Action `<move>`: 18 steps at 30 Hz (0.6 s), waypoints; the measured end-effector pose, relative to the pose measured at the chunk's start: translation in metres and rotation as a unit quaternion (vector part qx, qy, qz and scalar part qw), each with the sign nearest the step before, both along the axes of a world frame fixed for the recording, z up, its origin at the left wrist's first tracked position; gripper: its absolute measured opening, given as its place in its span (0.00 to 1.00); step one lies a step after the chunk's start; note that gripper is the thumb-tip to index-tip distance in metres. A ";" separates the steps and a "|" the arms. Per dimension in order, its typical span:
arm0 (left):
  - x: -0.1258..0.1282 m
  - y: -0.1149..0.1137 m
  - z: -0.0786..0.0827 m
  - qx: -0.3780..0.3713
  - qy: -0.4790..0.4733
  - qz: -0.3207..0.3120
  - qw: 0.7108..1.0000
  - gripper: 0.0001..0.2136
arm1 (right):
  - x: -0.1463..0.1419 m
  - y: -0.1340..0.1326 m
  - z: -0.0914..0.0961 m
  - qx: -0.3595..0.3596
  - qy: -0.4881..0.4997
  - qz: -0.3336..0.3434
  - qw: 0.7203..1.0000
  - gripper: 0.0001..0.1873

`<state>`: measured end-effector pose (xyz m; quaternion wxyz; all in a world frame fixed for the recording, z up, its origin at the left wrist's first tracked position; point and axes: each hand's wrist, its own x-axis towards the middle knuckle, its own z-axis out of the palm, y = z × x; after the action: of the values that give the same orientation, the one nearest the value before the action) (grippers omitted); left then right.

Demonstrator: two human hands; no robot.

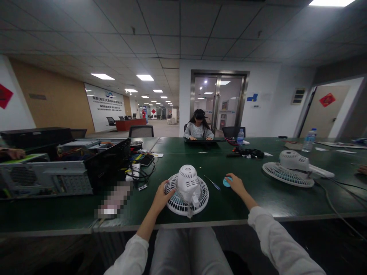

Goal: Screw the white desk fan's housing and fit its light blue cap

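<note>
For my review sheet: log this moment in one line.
left hand: on fan grille | right hand: on blue disc | screwdriver: between

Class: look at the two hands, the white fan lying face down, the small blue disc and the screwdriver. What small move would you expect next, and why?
Probably the right hand lifts off the blue disc and picks up the screwdriver lying just beside it. The left hand already steadies the fan by its grille rim, with the motor housing facing up, so the fan's back is within reach of a tool.
</note>
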<state>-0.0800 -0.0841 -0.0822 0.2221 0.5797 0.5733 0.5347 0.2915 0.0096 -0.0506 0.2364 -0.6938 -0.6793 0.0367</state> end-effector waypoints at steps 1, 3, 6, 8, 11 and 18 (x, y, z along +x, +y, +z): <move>0.000 0.000 0.000 0.003 -0.001 0.000 1.000 0.25 | -0.001 -0.001 0.000 -0.001 -0.005 -0.003 1.000 0.18; -0.001 0.001 -0.001 0.007 -0.003 0.001 1.000 0.26 | -0.001 -0.005 0.000 -0.003 -0.020 -0.010 1.000 0.18; -0.001 0.000 0.000 0.001 -0.001 0.000 1.000 0.26 | -0.001 -0.011 0.001 -0.009 -0.042 -0.007 0.999 0.15; 0.000 -0.002 0.002 -0.008 0.002 -0.001 1.000 0.26 | -0.002 -0.016 0.002 -0.012 -0.052 -0.001 0.999 0.13; 0.000 -0.004 0.003 -0.010 0.004 -0.002 1.000 0.26 | -0.005 -0.020 0.010 -0.014 -0.056 0.000 0.998 0.11; 0.000 -0.003 0.003 -0.013 0.001 -0.003 1.000 0.27 | -0.060 -0.021 0.083 0.064 -0.018 0.144 0.987 0.09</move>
<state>-0.0804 -0.0869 -0.0792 0.2306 0.5795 0.5785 0.5257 0.2317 -0.0117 0.0321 0.2605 -0.5726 -0.7772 0.0139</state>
